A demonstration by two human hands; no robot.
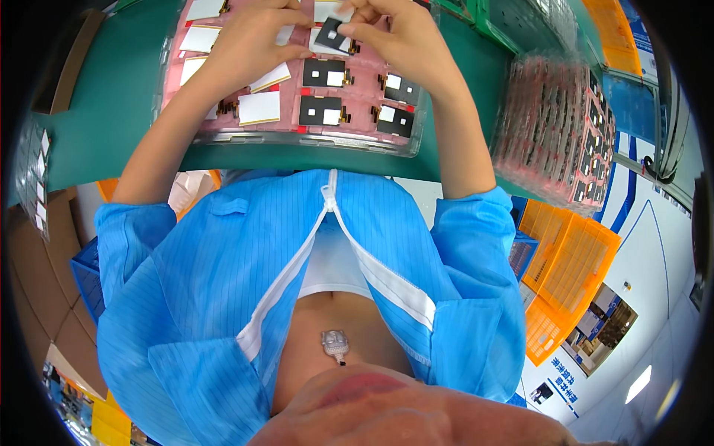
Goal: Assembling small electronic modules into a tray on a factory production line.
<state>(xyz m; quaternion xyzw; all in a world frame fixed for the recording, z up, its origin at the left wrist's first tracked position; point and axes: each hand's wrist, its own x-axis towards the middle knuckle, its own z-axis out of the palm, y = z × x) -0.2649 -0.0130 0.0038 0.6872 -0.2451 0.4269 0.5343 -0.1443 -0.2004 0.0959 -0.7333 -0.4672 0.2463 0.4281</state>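
Observation:
A clear plastic tray with a pink lining lies in front of me, holding rows of flat white panels with small dark connector tails. Several panels carry a black sheet with a square opening. My right hand pinches a loose black sheet by its edge, tilted over a white panel in the middle column. Over the tray's left part, my left hand has its thumb and fingers apart beside that same panel, with nothing visible between them. Its far fingers are partly cut off by the upper edge.
A tall stack of filled trays stands at the right of the green tabletop. A brown cardboard piece lies at the far left, near another clear tray. Orange crates are below the table on the right.

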